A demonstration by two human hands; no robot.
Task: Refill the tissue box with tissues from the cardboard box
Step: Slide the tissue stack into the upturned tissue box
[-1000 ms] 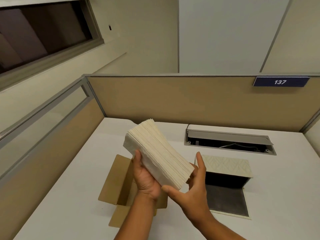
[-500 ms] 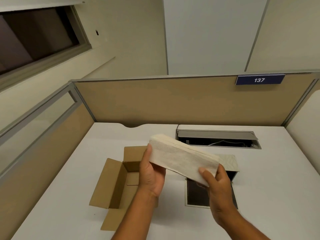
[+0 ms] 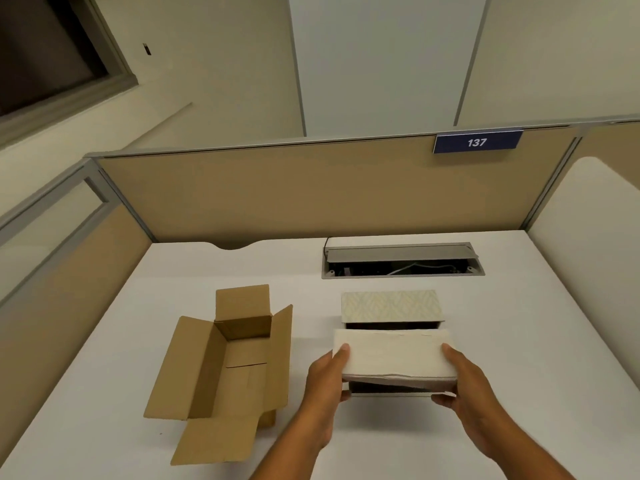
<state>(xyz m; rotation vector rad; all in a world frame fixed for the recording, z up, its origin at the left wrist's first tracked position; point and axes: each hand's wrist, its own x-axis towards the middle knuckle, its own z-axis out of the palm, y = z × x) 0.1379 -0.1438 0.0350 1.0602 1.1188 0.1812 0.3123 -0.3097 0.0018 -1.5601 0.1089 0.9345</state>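
Both hands clamp the tissue stack [image 3: 393, 356], left hand [image 3: 327, 382] on one end, right hand [image 3: 465, 382] on the other. It hovers level over the open tissue box [image 3: 389, 306], beside the empty cardboard box [image 3: 228, 362] on the counter [image 3: 519, 341].

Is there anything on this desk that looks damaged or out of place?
Nothing looks damaged. Only the desk's cable hatch behind the tissue box stands open, with wires showing inside.
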